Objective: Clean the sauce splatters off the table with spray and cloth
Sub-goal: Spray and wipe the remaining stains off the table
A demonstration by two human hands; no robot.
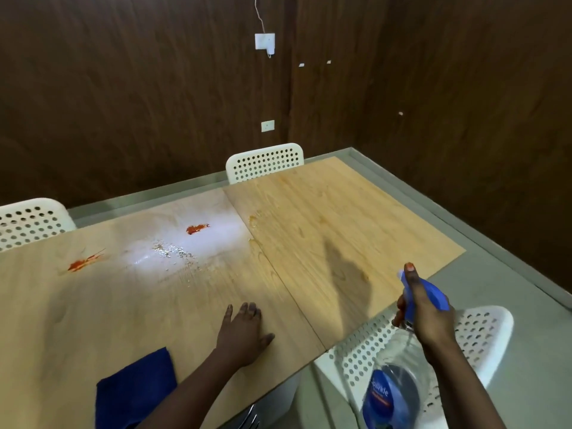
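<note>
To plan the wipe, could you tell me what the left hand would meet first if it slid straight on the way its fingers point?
Probably the wet spray droplets on the table; the left hand lies flat, fingers pointing up the bare wood. Depth is uncertain.

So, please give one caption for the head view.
Right hand aims spray bottle at sauce-stained table; left hand rests flat.

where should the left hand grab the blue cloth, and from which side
Probably take the blue cloth at its far corner, the peak nearest the left hand, coming from the right and above. The cloth lies flat on the table beside the forearm, its near part running out of view, so a pinch at that exposed corner looks easiest. The right hand is busy gripping the spray bottle.
</note>
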